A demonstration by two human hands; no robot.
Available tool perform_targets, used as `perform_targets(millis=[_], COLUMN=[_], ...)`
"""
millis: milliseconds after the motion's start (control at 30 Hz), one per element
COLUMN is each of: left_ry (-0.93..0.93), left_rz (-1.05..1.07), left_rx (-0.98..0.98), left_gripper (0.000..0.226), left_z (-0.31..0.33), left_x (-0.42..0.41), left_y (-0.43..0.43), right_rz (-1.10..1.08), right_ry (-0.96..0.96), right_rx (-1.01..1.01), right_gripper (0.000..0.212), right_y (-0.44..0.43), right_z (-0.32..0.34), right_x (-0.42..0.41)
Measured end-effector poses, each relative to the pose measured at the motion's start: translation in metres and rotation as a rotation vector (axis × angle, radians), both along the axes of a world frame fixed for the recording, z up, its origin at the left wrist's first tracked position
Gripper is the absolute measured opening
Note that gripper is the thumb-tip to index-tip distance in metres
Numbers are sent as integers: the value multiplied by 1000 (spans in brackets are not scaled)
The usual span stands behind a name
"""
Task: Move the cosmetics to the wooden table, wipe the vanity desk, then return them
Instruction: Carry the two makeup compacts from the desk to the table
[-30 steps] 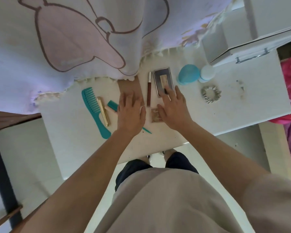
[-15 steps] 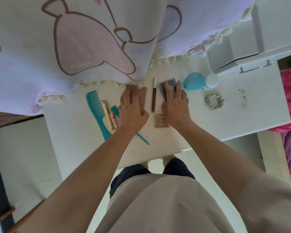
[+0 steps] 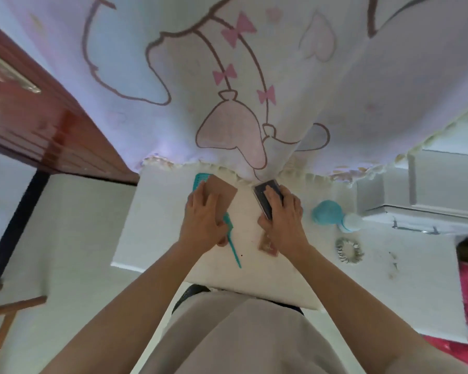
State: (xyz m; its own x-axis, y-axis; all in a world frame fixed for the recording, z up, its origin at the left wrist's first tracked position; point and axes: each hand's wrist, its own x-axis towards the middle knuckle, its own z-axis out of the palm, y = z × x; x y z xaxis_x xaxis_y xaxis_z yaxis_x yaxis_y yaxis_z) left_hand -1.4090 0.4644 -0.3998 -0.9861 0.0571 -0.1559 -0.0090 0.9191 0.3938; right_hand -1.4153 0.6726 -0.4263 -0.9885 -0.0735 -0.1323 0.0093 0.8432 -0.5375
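Observation:
My left hand lies over a flat brown case on the white vanity desk, its thumb curled in by the thin teal tail comb. The toothed end of a wide teal comb sticks out beyond the fingers. My right hand grips a dark palette between fingers and thumb. A small brown compact lies just under that wrist. The wooden table stands to the left of the desk.
A blue round sponge, a white bottle and a silver scrunchie lie right of my hands. A white drawer box stands at the far right. A printed curtain hangs over the desk's back edge.
My view has swung left and up, bringing the wooden table in. Both hands slid forward onto the brown case and the palette. The gold tube and the brown pencil have gone out of sight.

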Motion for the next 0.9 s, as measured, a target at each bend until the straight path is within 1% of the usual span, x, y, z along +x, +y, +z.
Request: perform_targets(millis=[133, 300, 400, 533, 600, 733, 900], left_ry=[84, 158, 188, 224, 251, 291, 371], left_rz=[229, 446, 558, 736, 780, 907, 1062], left_rx=[-8, -84, -117, -134, -155, -179, -231], left_gripper=[64, 63, 61, 61, 60, 60, 63], left_z=[18, 47, 59, 75, 81, 97, 124], left_x=[46, 114, 156, 220, 259, 348, 455], left_y=[-24, -71, -112, -179, -219, -303, -399], right_rz=[210, 483, 609, 753, 820, 994, 1165], right_ry=[46, 162, 203, 233, 223, 231, 255], right_rx=[-119, -295, -406, -474, -495, -510, -563], right_gripper=[69, 45, 43, 46, 46, 40, 41], right_y=[-33, -103, -159, -246, -297, -410, -540], right_z=[9, 37, 54, 68, 77, 94, 120], right_x=[1, 24, 49, 90, 116, 182, 267])
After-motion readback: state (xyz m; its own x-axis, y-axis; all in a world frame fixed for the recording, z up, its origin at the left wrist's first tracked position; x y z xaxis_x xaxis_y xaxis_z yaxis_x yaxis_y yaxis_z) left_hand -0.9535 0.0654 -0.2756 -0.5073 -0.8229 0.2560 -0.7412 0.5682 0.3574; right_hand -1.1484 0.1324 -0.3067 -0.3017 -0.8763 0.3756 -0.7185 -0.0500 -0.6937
